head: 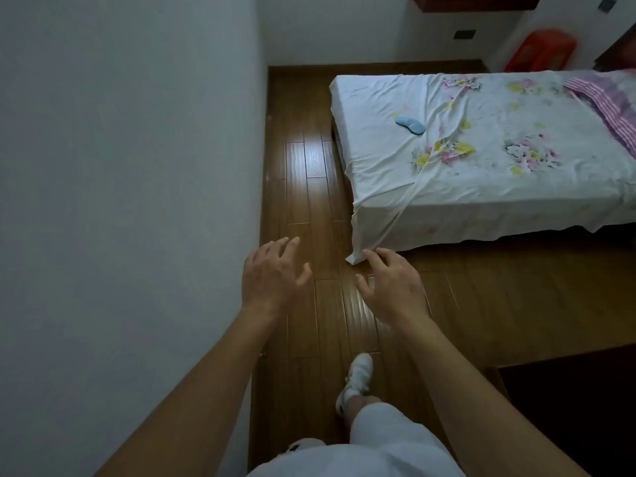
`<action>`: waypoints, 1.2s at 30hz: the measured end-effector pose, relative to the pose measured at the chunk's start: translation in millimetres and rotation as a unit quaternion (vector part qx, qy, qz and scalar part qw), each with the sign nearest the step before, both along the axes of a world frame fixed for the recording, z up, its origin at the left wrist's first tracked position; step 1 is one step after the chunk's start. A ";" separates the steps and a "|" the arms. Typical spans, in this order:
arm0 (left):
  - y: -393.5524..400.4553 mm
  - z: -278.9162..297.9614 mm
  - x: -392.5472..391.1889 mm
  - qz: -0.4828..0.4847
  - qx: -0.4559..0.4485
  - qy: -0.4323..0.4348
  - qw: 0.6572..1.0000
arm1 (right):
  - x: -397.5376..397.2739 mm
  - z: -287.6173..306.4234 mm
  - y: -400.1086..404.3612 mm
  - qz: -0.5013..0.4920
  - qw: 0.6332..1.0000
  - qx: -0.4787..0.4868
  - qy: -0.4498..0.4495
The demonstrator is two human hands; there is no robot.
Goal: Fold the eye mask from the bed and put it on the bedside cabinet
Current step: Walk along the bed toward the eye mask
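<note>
A small blue eye mask (410, 124) lies flat and unfolded on the bed (481, 187), near its left end on the white flowered sheet. My left hand (272, 275) and my right hand (392, 287) are stretched out over the wooden floor, well short of the bed, fingers spread and holding nothing. My right fingertips are close to the hanging corner of the sheet. A dark piece of furniture (612, 53) shows at the far right edge by the head of the bed; I cannot tell if it is the bedside cabinet.
A grey wall (120, 166) runs along my left. The wooden floor (309, 187) forms a narrow aisle between wall and bed. A pink striped blanket (609, 101) lies at the bed's right end. A red plastic stool (540, 49) stands beyond the bed. Dark furniture (568, 407) sits at lower right.
</note>
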State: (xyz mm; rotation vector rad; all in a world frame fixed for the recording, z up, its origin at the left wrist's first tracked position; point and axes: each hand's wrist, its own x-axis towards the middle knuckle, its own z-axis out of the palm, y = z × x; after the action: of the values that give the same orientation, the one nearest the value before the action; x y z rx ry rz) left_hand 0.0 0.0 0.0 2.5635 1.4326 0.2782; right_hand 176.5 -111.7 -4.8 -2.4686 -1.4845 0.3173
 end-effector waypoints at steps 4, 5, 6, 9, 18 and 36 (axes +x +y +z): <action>34.5 -7.8 27.2 -0.005 0.000 0.002 1.000 | 29.4 -8.6 33.2 -0.006 1.000 0.011 0.009; 45.0 -9.8 36.8 -0.006 0.001 0.009 1.000 | 38.3 -11.6 44.2 -0.007 1.000 0.010 0.009; 55.2 -10.9 48.0 -0.009 0.003 0.012 1.000 | 47.0 -14.4 55.7 -0.006 1.000 0.012 0.010; 89.7 -10.7 84.1 -0.017 0.014 0.023 0.999 | 77.5 -16.7 91.1 0.000 1.000 0.015 0.012; 201.0 5.6 197.3 -0.004 0.018 0.042 0.999 | 189.0 -8.2 209.2 0.041 0.999 0.019 0.007; 433.9 -23.2 268.3 0.026 -0.001 0.038 0.999 | 270.6 -44.2 443.3 0.064 0.998 0.003 0.008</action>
State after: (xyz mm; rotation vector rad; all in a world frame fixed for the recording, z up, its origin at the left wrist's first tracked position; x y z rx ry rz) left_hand 268.3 433.9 -23.2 2.5631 1.5275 0.1892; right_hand 447.0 331.6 -49.0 -2.3663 -1.6369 0.3541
